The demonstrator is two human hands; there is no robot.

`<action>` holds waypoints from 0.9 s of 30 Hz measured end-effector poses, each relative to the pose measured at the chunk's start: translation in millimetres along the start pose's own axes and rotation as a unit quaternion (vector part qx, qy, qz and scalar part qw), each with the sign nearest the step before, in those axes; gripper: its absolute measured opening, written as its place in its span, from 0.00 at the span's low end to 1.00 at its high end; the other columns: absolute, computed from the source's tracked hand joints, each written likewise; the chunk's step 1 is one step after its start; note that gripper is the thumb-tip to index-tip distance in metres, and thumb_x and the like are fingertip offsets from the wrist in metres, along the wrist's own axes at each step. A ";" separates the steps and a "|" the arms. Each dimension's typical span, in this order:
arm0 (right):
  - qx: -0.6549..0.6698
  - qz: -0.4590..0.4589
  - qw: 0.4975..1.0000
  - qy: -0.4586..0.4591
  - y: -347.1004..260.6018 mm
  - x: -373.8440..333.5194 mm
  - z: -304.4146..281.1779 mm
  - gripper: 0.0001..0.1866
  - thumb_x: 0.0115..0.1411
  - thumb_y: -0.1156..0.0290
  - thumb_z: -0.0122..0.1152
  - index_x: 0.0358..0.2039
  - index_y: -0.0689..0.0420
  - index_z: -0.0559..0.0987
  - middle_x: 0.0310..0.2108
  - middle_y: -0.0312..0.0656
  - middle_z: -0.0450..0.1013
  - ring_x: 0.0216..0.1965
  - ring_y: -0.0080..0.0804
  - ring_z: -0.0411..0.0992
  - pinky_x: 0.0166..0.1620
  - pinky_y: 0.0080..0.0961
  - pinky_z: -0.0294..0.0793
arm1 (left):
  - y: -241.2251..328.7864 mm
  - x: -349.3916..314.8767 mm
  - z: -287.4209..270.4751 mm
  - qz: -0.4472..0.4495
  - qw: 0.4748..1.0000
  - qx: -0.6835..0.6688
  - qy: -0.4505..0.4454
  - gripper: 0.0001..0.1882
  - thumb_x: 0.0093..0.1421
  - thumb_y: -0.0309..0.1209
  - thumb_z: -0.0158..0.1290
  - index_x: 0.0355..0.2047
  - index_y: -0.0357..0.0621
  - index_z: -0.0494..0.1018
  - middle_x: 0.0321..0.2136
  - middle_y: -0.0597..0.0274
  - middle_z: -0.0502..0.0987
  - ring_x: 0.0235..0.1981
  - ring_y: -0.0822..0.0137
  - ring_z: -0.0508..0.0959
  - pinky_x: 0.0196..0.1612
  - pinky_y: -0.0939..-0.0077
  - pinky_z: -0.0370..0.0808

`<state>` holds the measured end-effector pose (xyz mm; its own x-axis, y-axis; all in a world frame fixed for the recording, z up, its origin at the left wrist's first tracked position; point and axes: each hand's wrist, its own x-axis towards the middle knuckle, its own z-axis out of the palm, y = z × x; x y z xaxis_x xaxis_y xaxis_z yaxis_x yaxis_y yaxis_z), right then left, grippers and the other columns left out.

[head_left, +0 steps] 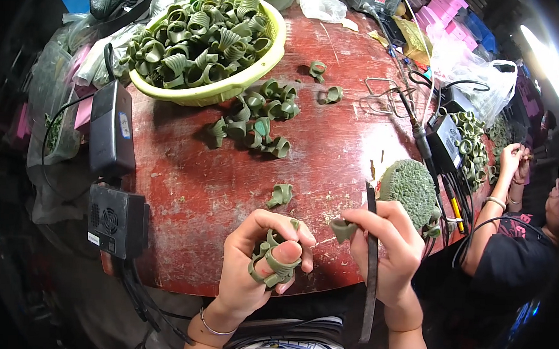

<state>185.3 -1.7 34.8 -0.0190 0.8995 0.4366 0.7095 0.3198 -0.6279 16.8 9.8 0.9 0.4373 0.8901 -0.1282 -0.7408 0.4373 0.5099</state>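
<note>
My left hand [240,251] is closed around several ribbed green rings [273,272], and its thumb passes through or behind one of them; the fingers partly hide how they sit. In the fingertips of my right hand [394,259] is a single green ring [342,229], pinched just right of the left hand. The same hand also holds a long, flat, dark file-like strip [370,277], which stands nearly upright between the fingers. Beyond my left hand, one loose green ring [280,195] lies on the red table [197,183].
A yellow-green basket [201,96] heaped with green rings stands far left. A loose cluster [258,120] lies before it. At right are a rough green round block [410,193], a cabled pen-like tool [420,136] and a wire stand [384,98]. A co-worker's hands [514,161] work far right.
</note>
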 end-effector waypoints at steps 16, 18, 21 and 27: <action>0.119 0.021 0.989 0.083 -28.0 -25.3 -27.7 0.16 0.50 0.80 0.57 0.41 0.65 0.74 0.27 0.48 0.75 0.25 0.32 0.75 0.27 0.23 0.75 | -2.6 -5.3 11.4 -0.065 0.978 0.185 -0.071 0.22 0.43 0.27 0.63 0.40 0.38 0.72 0.32 0.63 0.74 0.34 0.76 0.73 0.40 0.82 0.69; 0.205 0.023 0.974 0.095 -22.0 -40.2 -28.8 0.14 0.54 0.75 0.56 0.41 0.68 0.72 0.26 0.51 0.76 0.24 0.35 0.76 0.28 0.26 0.76 | -4.3 -5.5 18.8 -0.076 0.986 0.131 -0.064 0.22 0.44 0.27 0.62 0.40 0.37 0.72 0.31 0.62 0.73 0.33 0.75 0.73 0.40 0.81 0.69; 0.364 0.038 0.928 0.068 -22.0 -49.4 -20.2 0.14 0.55 0.70 0.56 0.34 0.71 0.75 0.21 0.51 0.75 0.20 0.35 0.75 0.25 0.26 0.75 | -6.8 -7.4 21.7 -0.090 0.992 0.056 -0.063 0.21 0.44 0.27 0.62 0.40 0.36 0.71 0.30 0.60 0.73 0.32 0.73 0.73 0.39 0.80 0.69; 0.356 -0.004 0.934 0.003 -16.4 -45.3 -12.3 0.10 0.51 0.75 0.59 0.34 0.68 0.76 0.17 0.41 0.73 0.15 0.29 0.70 0.20 0.20 0.68 | -12.7 -8.0 13.7 -0.074 0.990 0.078 -0.092 0.21 0.43 0.25 0.62 0.40 0.36 0.71 0.35 0.58 0.71 0.32 0.71 0.74 0.38 0.78 0.71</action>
<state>183.2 -51.4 33.3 -0.0160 0.8955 0.4448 0.0602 0.4449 -0.8935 29.7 -4.6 7.2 0.6309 0.7734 -0.0609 -0.5803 0.5226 0.6246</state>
